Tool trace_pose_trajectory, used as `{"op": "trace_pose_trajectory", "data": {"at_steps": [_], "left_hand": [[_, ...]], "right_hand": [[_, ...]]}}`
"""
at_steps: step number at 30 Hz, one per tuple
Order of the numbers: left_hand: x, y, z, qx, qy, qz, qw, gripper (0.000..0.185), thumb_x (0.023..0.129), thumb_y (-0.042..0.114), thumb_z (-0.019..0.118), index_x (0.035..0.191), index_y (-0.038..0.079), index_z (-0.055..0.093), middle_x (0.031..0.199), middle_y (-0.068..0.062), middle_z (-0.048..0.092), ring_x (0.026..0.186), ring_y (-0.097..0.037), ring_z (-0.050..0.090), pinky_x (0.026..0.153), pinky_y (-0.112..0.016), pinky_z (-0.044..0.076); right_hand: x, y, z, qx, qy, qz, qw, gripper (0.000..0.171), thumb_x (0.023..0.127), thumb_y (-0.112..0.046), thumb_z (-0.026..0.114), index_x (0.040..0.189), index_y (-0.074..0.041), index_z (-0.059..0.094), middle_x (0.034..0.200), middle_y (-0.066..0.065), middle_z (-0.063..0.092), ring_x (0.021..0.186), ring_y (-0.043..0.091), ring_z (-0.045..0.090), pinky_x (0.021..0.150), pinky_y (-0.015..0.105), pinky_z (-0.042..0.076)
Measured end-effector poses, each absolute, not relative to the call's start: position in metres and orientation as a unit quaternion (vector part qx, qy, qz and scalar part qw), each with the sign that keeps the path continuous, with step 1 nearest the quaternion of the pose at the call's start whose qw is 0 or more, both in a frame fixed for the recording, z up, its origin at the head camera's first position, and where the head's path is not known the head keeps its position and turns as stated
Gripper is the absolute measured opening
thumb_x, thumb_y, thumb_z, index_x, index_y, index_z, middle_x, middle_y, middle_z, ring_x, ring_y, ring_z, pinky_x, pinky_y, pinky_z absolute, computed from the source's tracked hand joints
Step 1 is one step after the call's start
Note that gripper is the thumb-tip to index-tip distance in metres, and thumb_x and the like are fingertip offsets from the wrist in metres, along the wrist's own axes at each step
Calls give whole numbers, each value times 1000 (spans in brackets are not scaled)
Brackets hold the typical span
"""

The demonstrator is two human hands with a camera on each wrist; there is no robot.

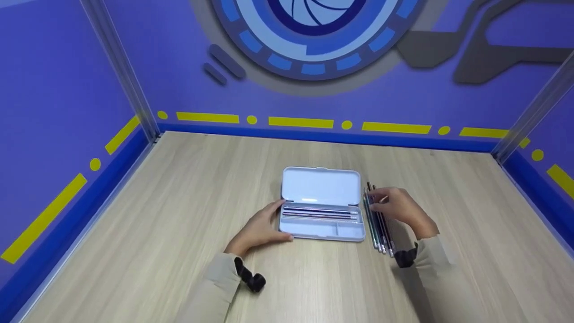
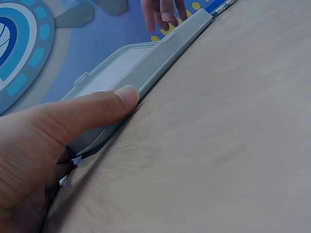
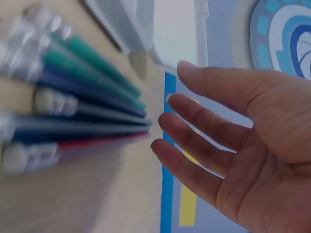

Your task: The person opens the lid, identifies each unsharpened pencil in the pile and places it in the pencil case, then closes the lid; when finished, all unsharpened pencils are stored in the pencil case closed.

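Observation:
A white pencil case [image 1: 321, 186] lies with its lid raised, several pencils [image 1: 320, 213] in its long rear compartment. My left hand [image 1: 260, 229] holds the case's left end; in the left wrist view the thumb [image 2: 127, 97] lies along the front wall, and the other fingers are partly hidden behind the case. To the right of the case, a loose bundle of pencils [image 1: 380, 229] rests on the table, eraser ends toward me. My right hand [image 1: 397, 208] hovers over their far ends. In the right wrist view its fingers [image 3: 194, 170] are spread and slightly bent, holding nothing.
The case's front part has a long section and a small section [image 1: 351, 230] at right. Blue-purple panels [image 1: 179, 89] with yellow dashes enclose the wooden table [image 1: 179, 179] at the back and sides. Black bands [image 1: 406, 258] circle both wrists.

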State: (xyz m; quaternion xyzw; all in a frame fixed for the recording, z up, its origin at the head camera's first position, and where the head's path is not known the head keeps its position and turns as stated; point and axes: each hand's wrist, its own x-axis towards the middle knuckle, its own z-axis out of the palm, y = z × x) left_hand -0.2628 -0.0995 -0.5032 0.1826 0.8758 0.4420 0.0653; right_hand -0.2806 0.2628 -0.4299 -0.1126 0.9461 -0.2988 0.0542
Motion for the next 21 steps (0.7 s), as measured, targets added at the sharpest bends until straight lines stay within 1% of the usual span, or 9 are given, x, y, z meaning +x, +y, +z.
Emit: {"op": "trace_pose_trajectory", "data": {"at_steps": [5,8,12,14,17,21], "left_hand": [[-263,-100,-504,185,878,436,63,102,64,42,87,149,17,36,153,-12,35,143,-31,30,118,-46,27],[-264,-101,-504,185,879,435,63,102,64,43,87,149,18,36,153,-12,36,143,-30,31,117,-46,27],[-264,-101,-505,184,877,439,64,102,64,43,87,148,17,36,153,-11,36,143,-30,31,118,-46,27],[-264,-101,-505,183,877,440,64,102,64,42,87,148,17,36,153,-11,36,143,-30,31,118,-46,27],[-264,-100,-504,184,876,442,63,102,63,41,87,148,17,36,153,-11,37,142,-30,31,118,-46,27],[-263,-100,-504,186,877,439,61,102,64,41,87,149,17,36,153,-12,37,142,-31,32,117,-46,27]], "right_hand": [[-278,278,-433,-99,943,-313,61,44,88,-8,63,128,8,56,108,27,65,96,35,64,77,42,57],[-276,285,-435,-91,942,-314,75,48,87,-9,64,130,11,52,107,29,64,92,34,65,75,41,57],[-274,292,-438,-74,943,-308,106,51,88,-13,65,131,12,50,106,28,65,87,27,65,75,41,56],[-273,294,-440,-69,944,-303,115,52,88,-15,66,130,11,51,105,27,65,87,26,65,76,42,55],[-273,296,-442,-62,945,-298,120,53,87,-18,68,128,11,53,104,25,66,88,26,64,77,42,54],[-275,295,-445,-51,945,-298,125,53,85,-19,70,128,9,55,103,23,66,86,23,62,75,39,54]]}}
